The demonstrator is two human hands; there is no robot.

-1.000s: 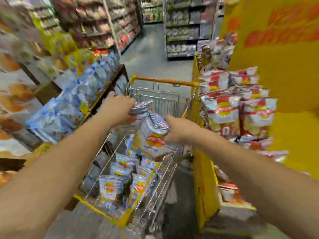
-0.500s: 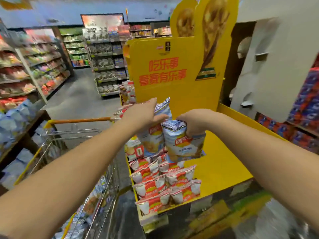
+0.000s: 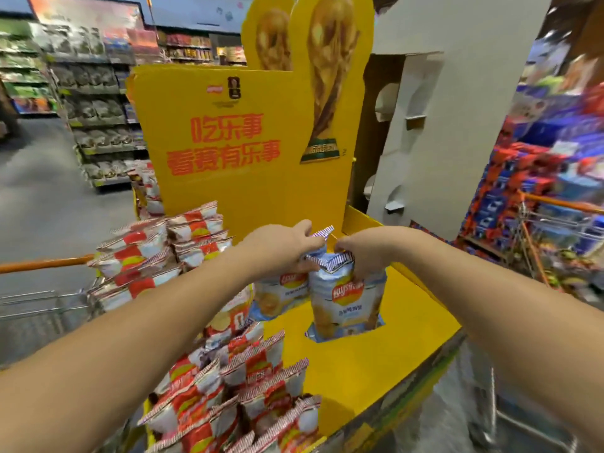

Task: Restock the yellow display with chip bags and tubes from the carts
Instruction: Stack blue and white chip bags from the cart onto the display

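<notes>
My left hand [image 3: 281, 246] grips the top of a light-blue chip bag [image 3: 281, 295], and my right hand [image 3: 366, 253] grips the top of a second light-blue chip bag [image 3: 346, 305]. Both bags hang side by side, upright, over the bare yellow floor of the yellow display [image 3: 376, 364], against its tall yellow back panel [image 3: 228, 178]. Red-and-white chip bags [image 3: 242, 400] fill the left part of the display in stacked rows, with more red-and-white bags [image 3: 157, 253] piled behind my left forearm.
A cart with an orange handle [image 3: 42, 264] stands at the left behind the display. A second cart [image 3: 562, 223] holding goods sits at the right. A white cardboard stand [image 3: 441, 125] rises behind the display. Store shelves [image 3: 94, 109] line the aisle at left.
I have turned from the cart to the display. Both hands carried the two light-blue bags right and down, from above the red bags to over the bare yellow floor.
</notes>
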